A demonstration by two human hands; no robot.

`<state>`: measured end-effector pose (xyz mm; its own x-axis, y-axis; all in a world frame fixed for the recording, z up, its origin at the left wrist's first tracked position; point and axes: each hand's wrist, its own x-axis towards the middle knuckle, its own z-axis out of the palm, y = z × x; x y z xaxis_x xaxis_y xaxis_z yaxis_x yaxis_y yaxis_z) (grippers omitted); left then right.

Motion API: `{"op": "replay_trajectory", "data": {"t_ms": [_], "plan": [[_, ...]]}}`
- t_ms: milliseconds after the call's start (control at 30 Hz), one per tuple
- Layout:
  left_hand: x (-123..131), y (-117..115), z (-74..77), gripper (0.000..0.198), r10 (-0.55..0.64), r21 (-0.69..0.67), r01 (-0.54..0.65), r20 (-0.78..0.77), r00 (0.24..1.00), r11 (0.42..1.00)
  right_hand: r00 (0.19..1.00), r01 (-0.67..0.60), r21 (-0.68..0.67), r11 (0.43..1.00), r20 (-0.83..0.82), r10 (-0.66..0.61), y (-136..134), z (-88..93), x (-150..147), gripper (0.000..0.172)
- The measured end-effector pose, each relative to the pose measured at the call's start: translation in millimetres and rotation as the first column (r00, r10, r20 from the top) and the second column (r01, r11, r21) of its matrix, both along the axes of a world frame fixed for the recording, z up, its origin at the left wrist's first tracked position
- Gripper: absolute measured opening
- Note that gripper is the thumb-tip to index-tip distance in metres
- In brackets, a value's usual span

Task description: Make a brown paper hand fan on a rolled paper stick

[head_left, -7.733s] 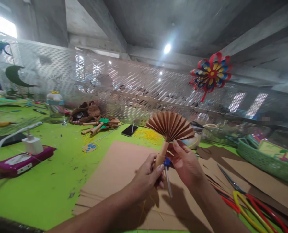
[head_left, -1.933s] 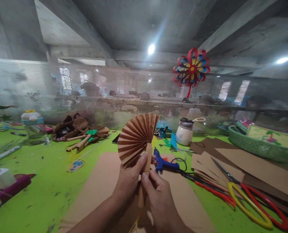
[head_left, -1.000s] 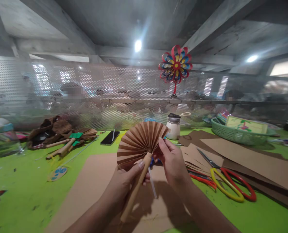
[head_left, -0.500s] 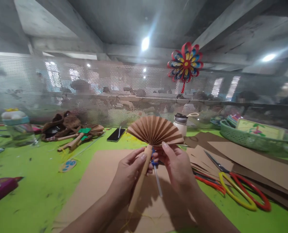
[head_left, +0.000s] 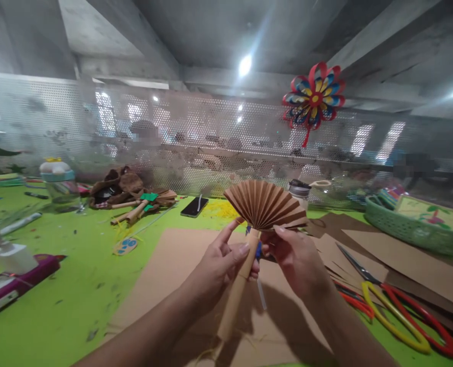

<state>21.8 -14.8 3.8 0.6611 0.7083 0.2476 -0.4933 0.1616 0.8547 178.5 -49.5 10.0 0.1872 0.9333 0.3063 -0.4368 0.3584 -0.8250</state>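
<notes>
A pleated brown paper fan (head_left: 266, 204) is spread in a half circle above a rolled paper handle (head_left: 238, 293). My left hand (head_left: 226, 260) is closed around the upper handle, thumb in front and index finger raised toward the fan's left base. My right hand (head_left: 297, 257) pinches the fan's lower right edge between thumb and fingers. Behind the handle, a blue piece with a thin whitish stick (head_left: 262, 295) shows between the hands; what holds it is partly hidden. Brown paper sheets (head_left: 165, 275) lie beneath the hands.
Large scissors (head_left: 394, 300) with red and yellow handles lie at right on brown paper. A green basket (head_left: 413, 229) stands behind them. Further back are a phone (head_left: 194, 207), a bottle (head_left: 298, 191) and a jar (head_left: 60, 188). A purple power strip (head_left: 20, 285) sits at left.
The view has turned left, so everything sits further right in the picture. My left index finger has lifted from the handle toward the fan's base. Both hands keep their hold.
</notes>
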Motion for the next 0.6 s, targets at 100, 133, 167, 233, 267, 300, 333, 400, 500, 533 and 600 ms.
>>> {"op": "replay_trajectory", "data": {"t_ms": [100,133,167,233,267,300,333,400,500,533,600], "plan": [[-1,1,-1.9,0.061,-0.086,0.013,0.087,-0.030,0.996,0.996,0.996,-0.087,0.007,0.996,0.029,0.087,1,2.7,11,0.013],[-1,0,-2.4,0.056,-0.105,0.016,0.106,-0.040,0.994,0.994,0.994,-0.101,0.006,0.995,0.032,0.100,1,3.6,13,0.013],[0,0,-2.7,0.050,-0.111,0.022,0.112,-0.048,0.993,0.993,0.994,-0.108,0.002,0.994,0.028,0.108,1,4.4,14,0.014],[2,-2,-2.5,0.041,-0.092,0.036,0.094,-0.056,0.994,0.995,0.995,-0.100,-0.016,0.995,0.008,0.100,0,5.8,14,0.015],[3,-3,-2.1,0.039,-0.072,0.040,0.075,-0.059,0.996,0.996,0.996,-0.088,-0.023,0.996,-0.003,0.088,0,6.2,13,0.016],[4,-4,-1.5,0.037,-0.049,0.042,0.052,-0.063,0.997,0.998,0.997,-0.076,-0.026,0.997,-0.011,0.075,0,6.1,11,0.016],[5,-5,-1.0,0.037,-0.026,0.044,0.029,-0.068,0.997,0.999,0.998,-0.066,-0.026,0.997,-0.015,0.066,0,5.6,10,0.016],[6,-6,-0.1,0.037,0.015,0.052,-0.011,-0.076,0.997,0.999,0.998,-0.054,-0.016,0.998,-0.013,0.054,0,2.8,6,0.016],[6,-7,-0.4,0.039,0.056,0.078,-0.049,-0.089,0.994,0.996,0.999,-0.025,0.001,1.000,-0.020,0.025,2,-3.4,0,0.014],[6,-8,-0.9,0.039,0.064,0.084,-0.057,-0.091,0.994,0.995,0.999,-0.013,0.005,1.000,-0.029,0.013,2,-5.0,-2,0.013],[6,-7,-2.3,0.038,0.076,0.092,-0.068,-0.087,0.993,0.993,0.998,-0.010,0.012,1.000,-0.054,0.011,2,-6.5,-8,0.012]]}}
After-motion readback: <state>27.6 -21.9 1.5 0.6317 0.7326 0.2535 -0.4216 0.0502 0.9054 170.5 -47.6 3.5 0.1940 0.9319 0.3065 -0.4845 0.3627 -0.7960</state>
